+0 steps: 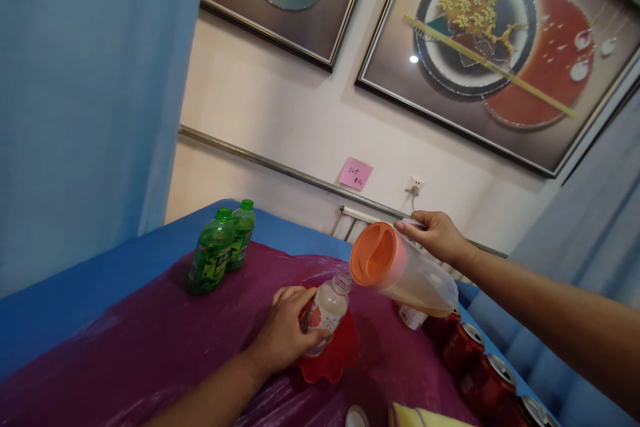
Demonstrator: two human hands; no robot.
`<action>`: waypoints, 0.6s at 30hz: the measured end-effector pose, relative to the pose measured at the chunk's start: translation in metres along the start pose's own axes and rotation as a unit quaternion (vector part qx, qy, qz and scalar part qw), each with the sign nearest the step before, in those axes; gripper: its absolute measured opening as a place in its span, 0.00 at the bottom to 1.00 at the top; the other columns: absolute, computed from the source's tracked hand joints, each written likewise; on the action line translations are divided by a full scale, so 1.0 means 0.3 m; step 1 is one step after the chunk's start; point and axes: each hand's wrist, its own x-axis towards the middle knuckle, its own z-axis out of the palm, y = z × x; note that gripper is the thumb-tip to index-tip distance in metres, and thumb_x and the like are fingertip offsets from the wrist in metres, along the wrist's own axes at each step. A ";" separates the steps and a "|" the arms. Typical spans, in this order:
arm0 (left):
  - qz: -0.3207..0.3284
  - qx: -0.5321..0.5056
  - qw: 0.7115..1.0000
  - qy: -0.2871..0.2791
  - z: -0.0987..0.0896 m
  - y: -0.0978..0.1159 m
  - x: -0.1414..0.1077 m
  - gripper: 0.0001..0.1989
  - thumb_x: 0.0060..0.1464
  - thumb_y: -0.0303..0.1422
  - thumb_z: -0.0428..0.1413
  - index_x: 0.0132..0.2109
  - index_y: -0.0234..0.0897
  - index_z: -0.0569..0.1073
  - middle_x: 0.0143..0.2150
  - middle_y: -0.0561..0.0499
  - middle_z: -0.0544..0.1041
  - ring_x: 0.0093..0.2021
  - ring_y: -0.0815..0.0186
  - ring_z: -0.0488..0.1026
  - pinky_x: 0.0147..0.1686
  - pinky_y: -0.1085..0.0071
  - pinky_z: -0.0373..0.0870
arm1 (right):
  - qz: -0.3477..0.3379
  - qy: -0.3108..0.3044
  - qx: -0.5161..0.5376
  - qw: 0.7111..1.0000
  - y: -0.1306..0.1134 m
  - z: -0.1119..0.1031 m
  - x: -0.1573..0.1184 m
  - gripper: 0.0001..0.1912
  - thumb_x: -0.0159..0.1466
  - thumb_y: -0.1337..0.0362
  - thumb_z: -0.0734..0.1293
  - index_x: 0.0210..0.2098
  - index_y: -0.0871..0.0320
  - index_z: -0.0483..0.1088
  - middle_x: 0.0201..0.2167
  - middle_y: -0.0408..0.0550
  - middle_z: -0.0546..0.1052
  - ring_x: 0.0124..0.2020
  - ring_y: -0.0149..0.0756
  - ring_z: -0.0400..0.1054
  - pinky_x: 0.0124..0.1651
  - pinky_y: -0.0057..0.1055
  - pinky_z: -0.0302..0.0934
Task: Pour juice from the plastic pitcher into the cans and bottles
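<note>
My left hand [285, 327] is wrapped round a clear plastic bottle [327, 310] with a printed label and an uncapped mouth. The bottle stands over a red scalloped dish [325, 367]. My right hand [437, 233] grips the handle of a translucent pitcher [420, 277]. Tilted to the left, the pitcher has its orange lid [373, 255] beside the bottle's mouth, and some pale liquid lies along its lower side. I cannot make out any stream of liquid between them.
Two green bottles [213, 253] stand at the back left on purple plastic sheeting [200, 340]. Several red cans [493, 377] line the right edge. A white round cap [357, 415] and a folded yellow cloth [425, 416] lie in front. A pipe rail [280, 165] crosses the wall.
</note>
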 end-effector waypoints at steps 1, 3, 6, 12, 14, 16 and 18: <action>0.002 -0.002 1.000 0.000 -0.001 0.001 0.000 0.35 0.37 0.38 0.69 0.56 0.41 0.75 0.53 0.45 0.78 0.56 0.48 0.70 0.60 0.51 0.61 | -0.002 0.001 -0.001 1.000 0.001 0.000 0.000 0.32 0.56 0.34 0.67 0.18 0.53 0.53 0.17 0.36 0.52 0.21 0.27 0.47 0.22 0.28 0.42; 0.003 -0.004 1.000 0.002 -0.001 0.001 -0.002 0.35 0.37 0.38 0.70 0.56 0.42 0.75 0.53 0.45 0.78 0.56 0.48 0.70 0.60 0.51 0.61 | -0.006 0.003 -0.003 1.000 0.004 -0.001 0.001 0.32 0.56 0.34 0.67 0.18 0.53 0.54 0.17 0.36 0.52 0.21 0.27 0.46 0.22 0.28 0.42; 0.002 -0.004 1.000 0.003 0.000 0.000 -0.005 0.35 0.37 0.37 0.70 0.56 0.42 0.75 0.53 0.45 0.78 0.56 0.48 0.70 0.60 0.52 0.60 | -0.004 0.004 -0.003 1.000 0.009 -0.001 0.002 0.32 0.56 0.34 0.67 0.18 0.53 0.54 0.17 0.36 0.52 0.21 0.27 0.46 0.22 0.28 0.42; -0.006 -0.004 1.000 -0.001 0.001 -0.001 -0.007 0.35 0.38 0.37 0.70 0.57 0.40 0.75 0.53 0.43 0.77 0.57 0.48 0.68 0.61 0.52 0.60 | 0.001 0.000 -0.007 1.000 0.009 -0.004 0.003 0.32 0.56 0.34 0.66 0.19 0.53 0.53 0.18 0.36 0.51 0.21 0.27 0.46 0.23 0.28 0.42; -0.003 -0.004 1.000 -0.001 0.001 -0.001 -0.006 0.35 0.38 0.37 0.70 0.57 0.40 0.75 0.54 0.43 0.77 0.57 0.48 0.68 0.61 0.52 0.59 | 0.001 -0.001 -0.006 1.000 0.006 -0.006 0.002 0.32 0.56 0.34 0.66 0.19 0.53 0.53 0.17 0.36 0.51 0.21 0.28 0.46 0.22 0.28 0.42; -0.002 -0.004 1.000 0.000 0.000 -0.001 -0.005 0.35 0.38 0.37 0.69 0.57 0.40 0.75 0.54 0.43 0.77 0.57 0.48 0.69 0.61 0.52 0.59 | 0.004 -0.001 -0.004 1.000 0.002 -0.007 0.000 0.33 0.56 0.34 0.66 0.18 0.53 0.52 0.17 0.35 0.51 0.21 0.28 0.46 0.22 0.28 0.42; -0.003 -0.005 1.000 0.000 0.001 -0.001 -0.004 0.35 0.38 0.37 0.69 0.56 0.40 0.75 0.54 0.43 0.77 0.57 0.48 0.69 0.62 0.51 0.59 | 0.004 0.001 -0.005 1.000 -0.001 -0.008 -0.001 0.33 0.55 0.33 0.66 0.18 0.53 0.52 0.17 0.35 0.51 0.21 0.28 0.45 0.22 0.28 0.41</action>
